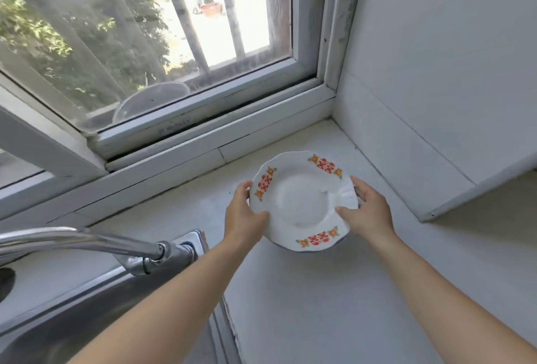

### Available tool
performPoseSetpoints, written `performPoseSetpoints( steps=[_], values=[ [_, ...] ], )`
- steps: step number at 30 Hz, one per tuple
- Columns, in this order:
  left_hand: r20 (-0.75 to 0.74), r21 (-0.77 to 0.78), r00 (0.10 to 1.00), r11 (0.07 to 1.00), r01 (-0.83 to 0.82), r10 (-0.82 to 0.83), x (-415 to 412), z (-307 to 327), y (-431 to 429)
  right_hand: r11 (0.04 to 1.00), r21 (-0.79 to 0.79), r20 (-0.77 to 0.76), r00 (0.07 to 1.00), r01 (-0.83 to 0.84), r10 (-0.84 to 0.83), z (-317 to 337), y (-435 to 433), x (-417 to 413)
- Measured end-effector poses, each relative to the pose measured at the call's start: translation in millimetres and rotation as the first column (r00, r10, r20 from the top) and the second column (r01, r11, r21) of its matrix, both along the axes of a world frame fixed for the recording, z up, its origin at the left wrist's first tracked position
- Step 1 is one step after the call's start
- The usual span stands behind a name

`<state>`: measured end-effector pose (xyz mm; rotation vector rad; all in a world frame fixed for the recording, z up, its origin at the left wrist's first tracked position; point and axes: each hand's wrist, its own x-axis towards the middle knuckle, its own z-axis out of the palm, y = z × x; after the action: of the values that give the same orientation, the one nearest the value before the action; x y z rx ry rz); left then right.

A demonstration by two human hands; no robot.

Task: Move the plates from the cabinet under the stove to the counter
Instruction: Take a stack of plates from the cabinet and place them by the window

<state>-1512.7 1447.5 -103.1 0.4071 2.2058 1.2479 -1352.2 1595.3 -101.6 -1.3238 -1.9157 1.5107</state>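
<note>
Here the left hand (244, 212) and right hand (367, 211) grip opposite rims of the plate (302, 201) over the counter (319, 305). Probably the set-down step; next, lower it flat, then let go.

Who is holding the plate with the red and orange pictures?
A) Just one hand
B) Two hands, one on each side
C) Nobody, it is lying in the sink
B: the left hand and the right hand each grip an opposite edge of the plate.
</note>
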Motion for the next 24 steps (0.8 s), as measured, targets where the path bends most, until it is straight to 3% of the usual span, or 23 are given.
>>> performPoseSetpoints(
  steps=[24],
  values=[
    [0.001,-0.001,0.998,0.998,0.07,-0.07,-26,-51,63,1.0,0.018,0.024,1.0,-0.015,0.014,-42,72,-24]
  ],
)
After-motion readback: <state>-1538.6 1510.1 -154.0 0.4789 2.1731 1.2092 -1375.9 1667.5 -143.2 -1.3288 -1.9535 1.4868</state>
